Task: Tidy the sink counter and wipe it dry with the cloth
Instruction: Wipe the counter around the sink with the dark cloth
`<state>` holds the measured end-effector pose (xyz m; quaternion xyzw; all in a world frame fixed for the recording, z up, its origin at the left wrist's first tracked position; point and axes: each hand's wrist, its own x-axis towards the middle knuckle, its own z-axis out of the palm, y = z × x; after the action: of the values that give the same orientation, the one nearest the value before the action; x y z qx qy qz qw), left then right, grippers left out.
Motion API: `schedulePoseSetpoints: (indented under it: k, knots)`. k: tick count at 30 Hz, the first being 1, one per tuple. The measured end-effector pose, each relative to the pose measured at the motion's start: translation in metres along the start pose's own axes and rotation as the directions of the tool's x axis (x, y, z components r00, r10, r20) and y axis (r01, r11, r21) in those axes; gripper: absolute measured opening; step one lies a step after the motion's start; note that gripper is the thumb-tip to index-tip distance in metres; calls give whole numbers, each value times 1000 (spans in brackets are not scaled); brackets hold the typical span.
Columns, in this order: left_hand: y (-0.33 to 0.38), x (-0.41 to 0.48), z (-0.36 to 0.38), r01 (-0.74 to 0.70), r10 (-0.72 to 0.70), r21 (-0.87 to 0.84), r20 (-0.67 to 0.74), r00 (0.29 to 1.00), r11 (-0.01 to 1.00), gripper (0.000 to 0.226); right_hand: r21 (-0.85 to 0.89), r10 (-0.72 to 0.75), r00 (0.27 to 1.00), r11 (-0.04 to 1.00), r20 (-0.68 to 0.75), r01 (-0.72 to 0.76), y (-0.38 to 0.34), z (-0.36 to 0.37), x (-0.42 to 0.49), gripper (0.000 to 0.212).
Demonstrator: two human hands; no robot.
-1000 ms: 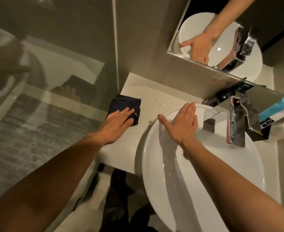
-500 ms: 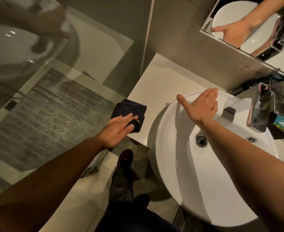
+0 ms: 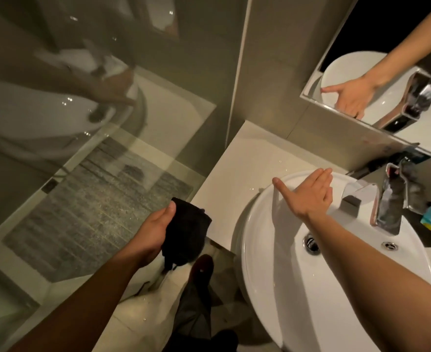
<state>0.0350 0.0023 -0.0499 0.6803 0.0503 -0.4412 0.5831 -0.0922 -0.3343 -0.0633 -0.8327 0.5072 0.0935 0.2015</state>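
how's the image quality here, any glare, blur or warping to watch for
Head view: dim, warm light; the dark cloth in the left hand shows almost no texture. The glass panel carries smeared reflections of the basin. The right hand throws a shadow into the white basin. Wide-angle warping bends the counter edges; the faucet looks smeared.

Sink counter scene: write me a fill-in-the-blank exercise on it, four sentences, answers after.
1. The dark cloth is held in the ____ hand.
2. The right hand rests flat and open on the rim of the white ____.
3. The cloth is held off the front edge of the counter, above the ____.
4. The right hand's reflection shows in the ____ on the wall.

Missing words: left; basin; floor; mirror
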Motion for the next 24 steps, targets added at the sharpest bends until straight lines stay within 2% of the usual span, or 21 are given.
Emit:
schedulePoseSetpoints:
  k: [3,5,7,9,11,13,16,17,18,20,22,24]
  knots:
    - [32,14,9,49,-46,-283,18,999,958,54,0,-4,1000,1000,10,4,0,-3,1,139]
    - [57,30,22,120,-84,-386,108,991,915,62,9,-11,1000,1000,21,11,-1,-4,2,139]
    - [84,49,40,150,-63,-427,211,975,892,64,19,-13,1000,1000,25,12,0,-4,3,138]
    - [112,72,65,115,-10,-400,256,967,909,62,17,-10,1000,1000,20,10,1,-4,4,138]
    - [140,99,94,61,20,-336,230,973,940,60,7,-1,1000,1000,19,1,1,-4,5,138]
    - [169,124,127,-51,91,-239,159,983,970,55,-1,5,1000,1000,25,-5,1,-5,7,138]
    - [199,161,177,-308,290,37,242,926,951,59,5,10,1000,1000,24,-10,2,-5,9,138]
    - [203,173,191,-418,356,175,302,885,892,56,13,12,1000,1000,20,-12,2,-4,10,138]
    - [202,187,203,-526,402,317,382,832,789,49,20,11,1000,1000,19,-12,3,-3,10,138]
    - [191,216,222,-687,373,549,581,723,476,39,18,10,1000,1000,17,-10,3,-2,10,136]
    - [164,244,229,-794,198,596,770,607,117,53,3,14,1000,1000,12,-14,3,-2,10,136]
    - [126,264,228,-823,7,553,830,557,-127,61,-1,22,1000,1000,4,-22,2,0,10,137]
